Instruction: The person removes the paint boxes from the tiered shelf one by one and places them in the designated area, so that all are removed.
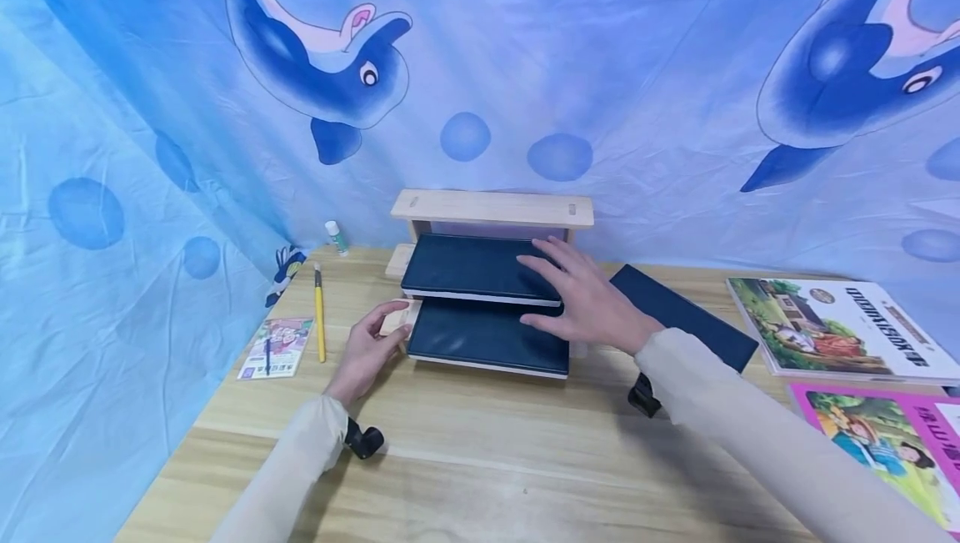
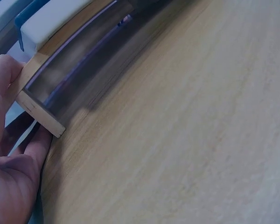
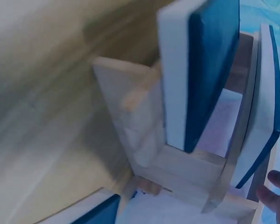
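Observation:
A small tiered wooden shelf (image 1: 491, 205) stands against the backdrop. On its middle tier lies a dark blue notebook (image 1: 476, 266), and a second dark blue notebook (image 1: 480, 336) rests on the tier below, both with white page edges. My left hand (image 1: 366, 351) grips the left end of the lowest tier, thumb above and fingers beneath, as the left wrist view shows. Over the right edge of the upper notebook my right hand (image 1: 592, 301) hovers with fingers spread; whether a fingertip touches the cover is hard to tell. Behind that forearm lies a third dark notebook (image 1: 671, 309), partly hidden.
Picture books, one white (image 1: 832, 330) and one pink-edged (image 1: 888, 434), lie at the right. Left of the shelf are a yellow paintbrush (image 1: 320, 318), a small illustrated card (image 1: 281, 349), a glue stick (image 1: 337, 238) and a small blue figure (image 1: 285, 274). A blue dolphin curtain (image 1: 637, 42) hangs behind.

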The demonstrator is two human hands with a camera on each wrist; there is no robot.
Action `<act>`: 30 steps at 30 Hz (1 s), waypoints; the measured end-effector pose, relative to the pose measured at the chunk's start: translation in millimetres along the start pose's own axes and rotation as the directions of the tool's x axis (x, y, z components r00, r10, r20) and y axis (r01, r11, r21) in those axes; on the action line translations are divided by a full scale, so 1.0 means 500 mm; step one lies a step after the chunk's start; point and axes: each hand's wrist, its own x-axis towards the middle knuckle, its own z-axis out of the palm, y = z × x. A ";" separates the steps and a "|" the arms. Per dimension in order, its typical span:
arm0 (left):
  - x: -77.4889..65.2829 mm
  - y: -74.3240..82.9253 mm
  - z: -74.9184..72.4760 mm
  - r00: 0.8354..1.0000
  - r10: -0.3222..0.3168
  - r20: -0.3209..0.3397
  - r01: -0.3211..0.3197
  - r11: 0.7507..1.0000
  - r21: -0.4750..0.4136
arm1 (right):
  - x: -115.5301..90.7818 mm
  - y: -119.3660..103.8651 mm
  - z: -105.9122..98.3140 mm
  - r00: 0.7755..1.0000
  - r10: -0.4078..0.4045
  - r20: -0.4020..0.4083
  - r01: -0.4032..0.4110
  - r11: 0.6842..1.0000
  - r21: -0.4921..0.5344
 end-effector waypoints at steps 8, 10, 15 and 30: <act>-0.001 -0.004 0.000 1.000 0.005 0.011 -0.006 0.999 0.042 | 0.045 0.024 0.022 1.000 0.006 0.015 -0.007 0.999 0.047; 0.000 -0.004 0.001 1.000 0.003 0.006 -0.004 0.999 0.047 | 0.053 0.028 0.024 0.998 0.028 0.057 -0.031 0.998 0.047; 0.001 -0.005 0.002 1.000 -0.004 -0.001 0.004 0.999 0.035 | 0.073 0.034 0.022 0.981 0.085 0.172 -0.096 0.994 0.058; -0.013 0.043 0.004 0.999 -0.049 0.020 0.048 0.998 0.030 | 0.099 0.044 0.044 0.931 0.151 0.333 -0.164 0.986 0.011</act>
